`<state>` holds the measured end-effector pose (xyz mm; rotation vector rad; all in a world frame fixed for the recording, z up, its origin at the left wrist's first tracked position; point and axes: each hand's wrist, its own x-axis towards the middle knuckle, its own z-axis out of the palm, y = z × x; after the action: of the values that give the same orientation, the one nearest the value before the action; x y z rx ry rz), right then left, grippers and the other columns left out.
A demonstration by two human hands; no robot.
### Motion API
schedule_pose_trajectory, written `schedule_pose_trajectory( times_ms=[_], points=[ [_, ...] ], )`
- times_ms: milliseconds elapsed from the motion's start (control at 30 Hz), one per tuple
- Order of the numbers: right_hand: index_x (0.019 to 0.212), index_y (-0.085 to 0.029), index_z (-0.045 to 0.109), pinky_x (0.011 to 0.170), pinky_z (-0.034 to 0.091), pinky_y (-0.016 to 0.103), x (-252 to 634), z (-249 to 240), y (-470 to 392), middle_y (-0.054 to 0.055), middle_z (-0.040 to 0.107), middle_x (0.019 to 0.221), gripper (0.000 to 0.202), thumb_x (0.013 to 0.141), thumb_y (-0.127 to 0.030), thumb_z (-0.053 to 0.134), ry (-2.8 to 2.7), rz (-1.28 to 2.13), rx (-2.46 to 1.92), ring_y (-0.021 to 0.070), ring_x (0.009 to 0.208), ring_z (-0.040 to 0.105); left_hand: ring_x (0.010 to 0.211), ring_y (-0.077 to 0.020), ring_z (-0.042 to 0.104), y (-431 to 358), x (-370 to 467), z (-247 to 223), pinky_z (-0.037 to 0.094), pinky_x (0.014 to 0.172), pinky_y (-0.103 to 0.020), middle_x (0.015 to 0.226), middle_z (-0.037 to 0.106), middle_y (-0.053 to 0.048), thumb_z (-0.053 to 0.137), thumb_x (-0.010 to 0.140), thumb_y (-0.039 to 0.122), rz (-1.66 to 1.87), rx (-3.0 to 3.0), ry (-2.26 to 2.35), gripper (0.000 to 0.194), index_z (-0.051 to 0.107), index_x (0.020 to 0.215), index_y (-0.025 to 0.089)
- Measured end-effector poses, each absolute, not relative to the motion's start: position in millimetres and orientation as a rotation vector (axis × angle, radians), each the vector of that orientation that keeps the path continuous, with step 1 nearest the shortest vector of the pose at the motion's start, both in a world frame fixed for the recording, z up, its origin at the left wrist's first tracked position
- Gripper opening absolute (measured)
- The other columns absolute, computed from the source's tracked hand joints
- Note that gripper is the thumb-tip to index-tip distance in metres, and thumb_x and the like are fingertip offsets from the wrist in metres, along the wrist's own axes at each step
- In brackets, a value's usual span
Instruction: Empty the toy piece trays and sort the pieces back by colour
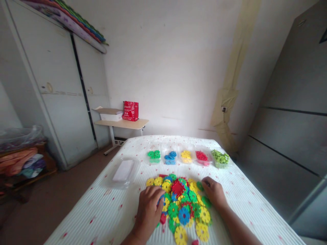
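Observation:
A loose heap of flat, notched plastic discs in yellow, green, blue and red lies on the table, with a red gear-shaped piece on top. My left hand rests at the heap's left side, fingers bent and thumb apart, touching blue and yellow discs. At the right edge, my right hand curves loosely beside a green disc; its fingertips are partly hidden. No piece shows in either hand. A blue disc and a yellow disc lie at the near side.
Behind the heap stand clear boxes of green discs, blue discs, yellow discs, red pieces and light-green beaded pieces. A clear plastic tray with a white block lies left on the quilted tablecloth.

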<state>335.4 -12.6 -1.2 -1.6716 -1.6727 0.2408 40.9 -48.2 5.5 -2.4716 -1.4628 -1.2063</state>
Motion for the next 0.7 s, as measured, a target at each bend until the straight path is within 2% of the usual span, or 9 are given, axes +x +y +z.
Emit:
schedule_pose_trajectory(
  times_ms=[100, 200, 400, 700],
  points=[
    [0.068, -0.019, 0.060, 0.058, 0.040, 0.024, 334, -1, -14, 0.002, 0.063, 0.062, 0.027, 0.079, -0.036, 0.042, -1.711, 0.219, -1.667, 0.0156, 0.059, 0.057, 0.094, -0.0221, 0.056, -49, 50, 14, 0.043, 0.081, -0.039, 0.098, 0.066, -0.005, 0.051, 0.076, 0.014, -1.109, -2.547, -1.413, 0.028, 0.064, 0.098, 0.024],
    [0.068, -0.019, 0.060, 0.057, 0.039, 0.024, 332, 0, -14, 0.002, 0.063, 0.062, 0.027, 0.079, -0.035, 0.041, -1.707, 0.215, -1.673, 0.0156, 0.059, 0.058, 0.095, -0.0224, 0.055, -45, 61, 27, 0.040, 0.083, -0.041, 0.098, 0.067, -0.003, 0.052, 0.074, 0.011, -1.019, -2.607, -1.399, 0.028, 0.065, 0.095, 0.026],
    [0.067, -0.020, 0.060, 0.058, 0.040, 0.024, 332, -1, -15, 0.001, 0.062, 0.062, 0.026, 0.079, -0.034, 0.042, -1.712, 0.206, -1.670, 0.0153, 0.059, 0.056, 0.096, -0.0178, 0.059, -6, 64, 51, 0.041, 0.083, -0.033, 0.096, 0.070, -0.001, 0.046, 0.078, 0.008, -0.843, -2.555, -1.721, 0.032, 0.067, 0.093, 0.027],
    [0.068, -0.019, 0.060, 0.058, 0.039, 0.024, 331, 0, -15, 0.002, 0.063, 0.063, 0.026, 0.078, -0.034, 0.041, -1.699, 0.219, -1.702, 0.0157, 0.060, 0.058, 0.099, -0.0177, 0.060, 50, 56, 30, 0.044, 0.080, -0.027, 0.104, 0.068, -0.006, 0.045, 0.079, 0.011, -0.505, -2.459, -2.079, 0.033, 0.066, 0.101, 0.023]
  ],
)
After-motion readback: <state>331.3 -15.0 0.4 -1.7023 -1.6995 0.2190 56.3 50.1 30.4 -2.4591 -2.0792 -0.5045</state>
